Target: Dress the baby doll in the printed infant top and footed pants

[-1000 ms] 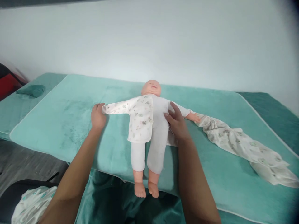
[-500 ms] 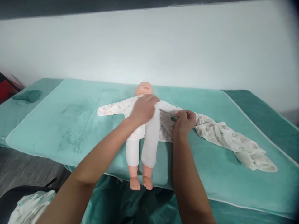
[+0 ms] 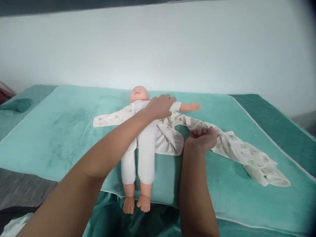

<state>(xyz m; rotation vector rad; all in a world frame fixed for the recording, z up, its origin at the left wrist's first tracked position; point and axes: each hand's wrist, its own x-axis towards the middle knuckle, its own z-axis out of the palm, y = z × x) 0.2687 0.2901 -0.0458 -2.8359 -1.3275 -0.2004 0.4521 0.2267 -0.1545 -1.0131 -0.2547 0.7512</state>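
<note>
A baby doll (image 3: 146,151) in white body cloth lies on its back, feet over the mat's front edge. A printed baby shirt (image 3: 170,140) covers its arm on the view's left; the other half lies spread beside the body. My left hand (image 3: 161,106) is closed around the doll's upper arm near the shoulder, hiding that part. Beyond it the doll's bare forearm and hand (image 3: 191,106) stick out. My right hand (image 3: 201,138) is closed with curled fingers at the shirt's stretched sleeve (image 3: 194,123); its exact grip is partly hidden.
Right of my right hand lies a crumpled printed garment (image 3: 254,158). A green padded mat (image 3: 66,144) covers the table, against a white wall (image 3: 158,49). At the far left is a small green cushion (image 3: 17,105). Patterned cloth (image 3: 17,227) shows at the lower left.
The sleeve has come off the doll's arm, baring its forearm and hand. My left hand has shifted onto the upper arm; my right hand has moved slightly right and down from the doll's hand.
</note>
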